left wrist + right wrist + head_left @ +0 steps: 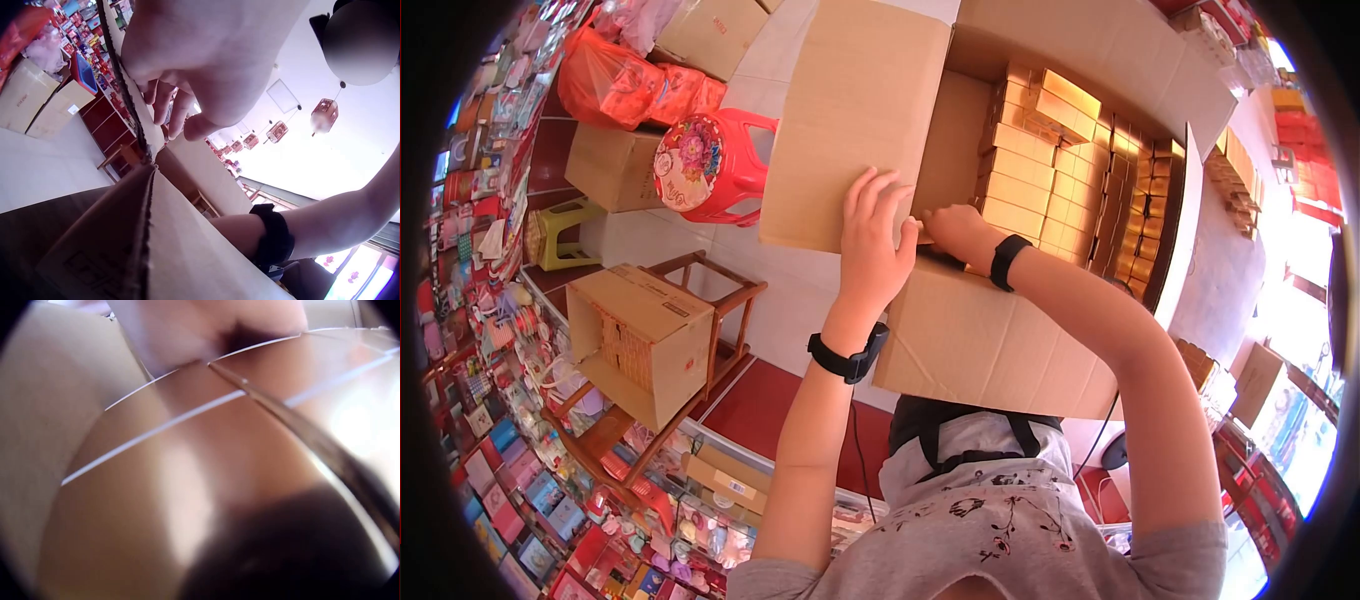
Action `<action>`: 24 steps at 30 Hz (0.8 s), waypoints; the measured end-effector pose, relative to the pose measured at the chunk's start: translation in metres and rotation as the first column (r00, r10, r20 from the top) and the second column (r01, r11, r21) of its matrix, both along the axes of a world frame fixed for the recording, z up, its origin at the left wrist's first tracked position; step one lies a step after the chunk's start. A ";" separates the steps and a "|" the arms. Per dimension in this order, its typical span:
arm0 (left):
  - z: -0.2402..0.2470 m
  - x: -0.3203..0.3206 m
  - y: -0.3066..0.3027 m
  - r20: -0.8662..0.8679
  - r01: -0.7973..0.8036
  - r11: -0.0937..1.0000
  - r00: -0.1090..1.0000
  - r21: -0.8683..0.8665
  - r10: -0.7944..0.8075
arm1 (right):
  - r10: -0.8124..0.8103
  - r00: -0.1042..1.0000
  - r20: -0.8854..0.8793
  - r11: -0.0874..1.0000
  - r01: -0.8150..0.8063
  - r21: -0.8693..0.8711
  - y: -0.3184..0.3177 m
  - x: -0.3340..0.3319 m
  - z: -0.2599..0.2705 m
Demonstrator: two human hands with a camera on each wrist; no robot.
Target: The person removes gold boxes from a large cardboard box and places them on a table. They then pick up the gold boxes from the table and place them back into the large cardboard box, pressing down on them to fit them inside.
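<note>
A large cardboard carton [1000, 335] stands open in front of the person, with gold boxes [1015, 180] stacked in rows inside it. On its left flap [850, 110] rests the left hand [873, 240], fingers spread and fairly straight, thumb toward the carton's near corner. The left wrist view shows that hand [200, 62] over the flap's edge. The right hand [962, 236] reaches inside by the same corner, beside the nearest gold boxes. In the right wrist view it [212, 331] lies low over shiny gold box tops [206, 444]; its fingertips are hidden, so I cannot tell what they hold.
A red stool [710, 165] with a flowered seat stands left of the carton. Behind it are red plastic bags [615, 85]. A smaller open carton [640, 340] sits on a wooden chair [725, 330], near shelves crowded with goods [510, 480].
</note>
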State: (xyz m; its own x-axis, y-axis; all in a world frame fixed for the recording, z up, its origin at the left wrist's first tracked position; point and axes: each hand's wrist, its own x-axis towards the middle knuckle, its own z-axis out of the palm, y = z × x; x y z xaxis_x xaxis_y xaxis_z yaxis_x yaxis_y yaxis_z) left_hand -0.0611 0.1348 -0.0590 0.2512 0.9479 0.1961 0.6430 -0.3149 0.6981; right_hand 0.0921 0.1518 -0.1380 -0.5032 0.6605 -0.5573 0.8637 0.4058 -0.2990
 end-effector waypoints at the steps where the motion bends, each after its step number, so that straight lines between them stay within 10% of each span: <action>1: 0.000 0.000 0.000 -0.004 -0.001 1.000 1.000 0.005 0.001 | -0.002 1.000 0.000 1.000 0.002 -0.001 -0.004 0.000 0.003; 6: 0.002 0.000 0.000 0.007 -0.003 1.000 1.000 -0.010 0.003 | 0.017 0.977 0.212 0.999 -0.025 0.036 -0.011 -0.006 0.009; 24: 0.001 -0.001 0.000 0.020 -0.002 1.000 1.000 0.004 0.002 | 0.068 0.988 0.141 0.987 -0.087 0.136 -0.007 -0.001 -0.018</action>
